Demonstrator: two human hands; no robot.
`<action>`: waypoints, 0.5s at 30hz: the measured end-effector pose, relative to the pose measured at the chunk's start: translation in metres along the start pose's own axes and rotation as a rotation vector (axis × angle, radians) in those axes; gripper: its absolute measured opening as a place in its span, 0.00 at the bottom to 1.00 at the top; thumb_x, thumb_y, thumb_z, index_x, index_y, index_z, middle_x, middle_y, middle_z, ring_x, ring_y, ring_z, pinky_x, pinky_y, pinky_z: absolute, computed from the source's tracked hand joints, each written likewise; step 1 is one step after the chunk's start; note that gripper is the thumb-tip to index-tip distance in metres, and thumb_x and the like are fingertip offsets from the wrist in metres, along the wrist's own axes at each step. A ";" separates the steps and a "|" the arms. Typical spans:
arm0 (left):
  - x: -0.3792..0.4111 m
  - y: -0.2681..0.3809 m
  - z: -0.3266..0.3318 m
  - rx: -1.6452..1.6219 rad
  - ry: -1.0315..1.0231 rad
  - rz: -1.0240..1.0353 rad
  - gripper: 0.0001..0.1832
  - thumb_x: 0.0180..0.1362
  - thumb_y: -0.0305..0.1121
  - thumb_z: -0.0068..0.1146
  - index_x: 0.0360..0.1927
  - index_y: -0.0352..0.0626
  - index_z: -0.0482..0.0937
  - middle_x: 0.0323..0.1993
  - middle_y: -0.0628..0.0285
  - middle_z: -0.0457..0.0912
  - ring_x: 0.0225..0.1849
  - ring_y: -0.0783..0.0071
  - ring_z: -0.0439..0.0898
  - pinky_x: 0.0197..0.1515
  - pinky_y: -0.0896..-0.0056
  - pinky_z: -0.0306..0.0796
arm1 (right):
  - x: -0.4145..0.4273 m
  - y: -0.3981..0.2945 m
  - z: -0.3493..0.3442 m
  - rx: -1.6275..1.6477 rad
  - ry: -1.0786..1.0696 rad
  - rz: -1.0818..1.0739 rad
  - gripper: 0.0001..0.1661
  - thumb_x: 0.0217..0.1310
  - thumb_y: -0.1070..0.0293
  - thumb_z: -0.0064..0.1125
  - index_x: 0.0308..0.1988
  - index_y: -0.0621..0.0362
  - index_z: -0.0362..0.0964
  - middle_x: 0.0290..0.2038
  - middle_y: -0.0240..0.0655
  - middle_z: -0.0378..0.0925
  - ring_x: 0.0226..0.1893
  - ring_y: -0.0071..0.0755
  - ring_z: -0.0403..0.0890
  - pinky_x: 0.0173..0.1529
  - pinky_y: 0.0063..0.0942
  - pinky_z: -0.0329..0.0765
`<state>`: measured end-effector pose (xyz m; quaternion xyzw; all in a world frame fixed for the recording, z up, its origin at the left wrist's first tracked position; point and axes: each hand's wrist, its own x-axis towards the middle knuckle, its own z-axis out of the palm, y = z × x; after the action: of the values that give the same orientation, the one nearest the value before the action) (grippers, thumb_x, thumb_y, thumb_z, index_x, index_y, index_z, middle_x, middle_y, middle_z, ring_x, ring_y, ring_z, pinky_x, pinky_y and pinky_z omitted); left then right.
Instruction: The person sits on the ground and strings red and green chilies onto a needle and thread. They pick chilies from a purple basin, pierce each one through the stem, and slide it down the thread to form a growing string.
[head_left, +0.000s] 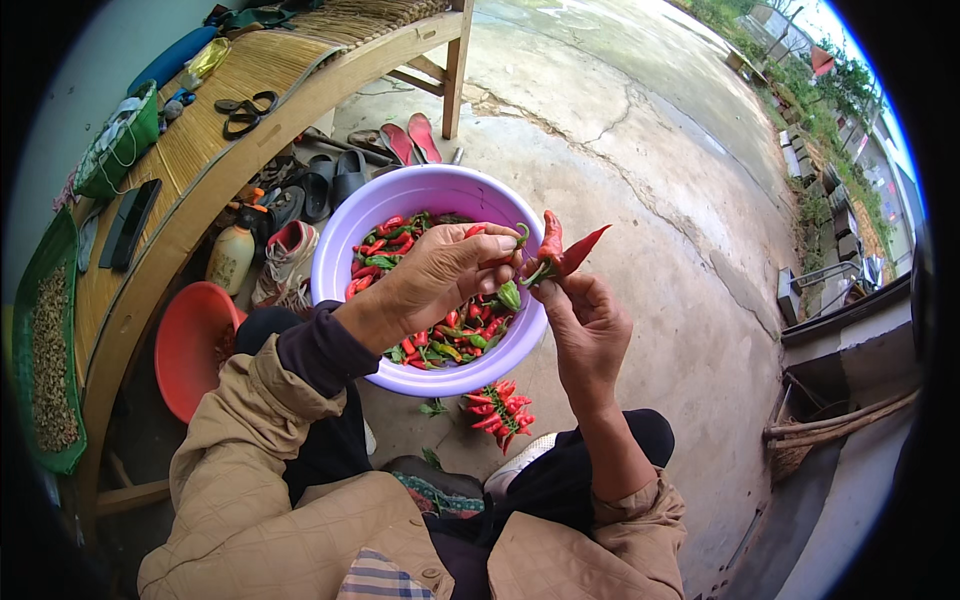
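Observation:
Red chili peppers (559, 251) rise from the fingertips of my right hand (589, 322), which pinches them near their green stems. My left hand (450, 270) grips another red chili, mostly hidden by the fingers, with its curled green stem (523, 234) sticking out. Both hands are close together above the right side of a purple plastic basin (431, 386). Inside the basin lie many red and some green chilies (469, 330) with leaves among them. A bunch of red chilies (501, 412) tied or clustered together rests on the concrete floor below the basin's rim.
Left stands a wooden bed frame (300, 97) with a woven mat, bearing scissors (246, 114), a phone (131, 223) and a green basket (116, 146). Beneath it are a red bucket (191, 349), a spray bottle (231, 259) and shoes (285, 259). Concrete floor (660, 337) stretches right.

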<state>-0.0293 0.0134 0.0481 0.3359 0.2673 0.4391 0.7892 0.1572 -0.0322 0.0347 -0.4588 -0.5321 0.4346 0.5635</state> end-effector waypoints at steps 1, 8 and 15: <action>0.000 0.000 0.000 -0.007 0.006 -0.003 0.10 0.62 0.33 0.58 0.44 0.41 0.78 0.36 0.66 0.81 0.32 0.82 0.78 0.31 0.86 0.71 | 0.000 0.000 0.000 -0.001 0.000 0.001 0.07 0.62 0.77 0.60 0.40 0.69 0.73 0.36 0.38 0.82 0.39 0.26 0.83 0.46 0.22 0.78; -0.001 0.001 0.000 -0.013 0.009 0.000 0.10 0.62 0.33 0.58 0.45 0.41 0.78 0.36 0.66 0.81 0.32 0.82 0.78 0.30 0.86 0.72 | 0.000 -0.001 0.005 0.055 0.033 -0.021 0.05 0.61 0.76 0.62 0.36 0.66 0.74 0.29 0.27 0.78 0.30 0.14 0.77 0.34 0.15 0.74; 0.000 -0.004 0.000 -0.018 -0.004 -0.028 0.11 0.62 0.34 0.57 0.45 0.40 0.78 0.37 0.65 0.81 0.33 0.83 0.77 0.32 0.87 0.71 | -0.001 -0.002 0.005 0.021 0.037 -0.028 0.05 0.61 0.77 0.62 0.36 0.66 0.73 0.28 0.28 0.78 0.30 0.14 0.78 0.35 0.15 0.75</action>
<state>-0.0275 0.0124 0.0449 0.3260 0.2663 0.4299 0.7988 0.1525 -0.0337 0.0363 -0.4532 -0.5234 0.4238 0.5840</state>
